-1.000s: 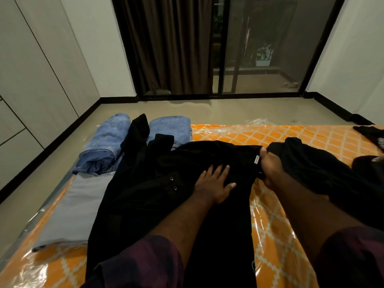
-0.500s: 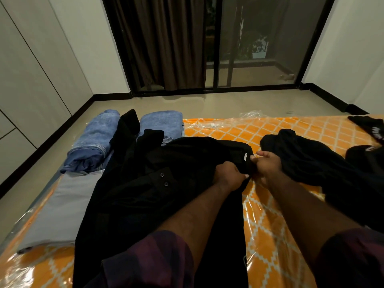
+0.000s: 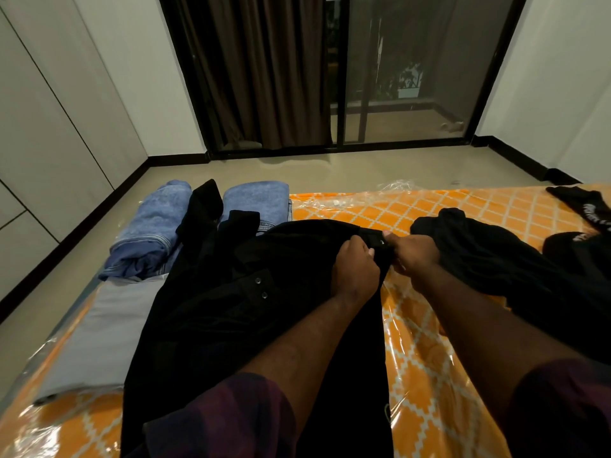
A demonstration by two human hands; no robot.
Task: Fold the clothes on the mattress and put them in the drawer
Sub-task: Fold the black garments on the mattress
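1. Currently both hands grip the black shirt (image 3: 231, 309) at its top edge, frame centre; the shirt is spread on the orange-patterned mattress (image 3: 429, 375), which sits under clear plastic wrap.
2. Left hand (image 3: 355, 269): fingers curled, bunching the fabric. Fingertips buried in cloth, exact pinch not readable.
3. Right hand (image 3: 413, 252): thumb and fingers pinched on the same edge, just beside the left hand, next to a small white tag. Palm side hidden.
4. Shirt is black on black: only two snap buttons show, folds and seams hard to make out; lower part cut off by the bottom edge and by the plaid sleeves.
5. At 10 o'clock: two folded blue jeans (image 3: 152, 233), with a black shirt sleeve lying between them. Grey folded cloth (image 3: 99, 332) at 8 o'clock, partly under the shirt.
6. At 3 o'clock: crumpled black garment (image 3: 496, 259), cut off at the right. At 2 o'clock: dark clothing with white print (image 3: 588, 209), unreadable, cropped.
7. No drawer identifiable; pale panelled cabinet fronts (image 3: 39, 127) at 9 o'clock.
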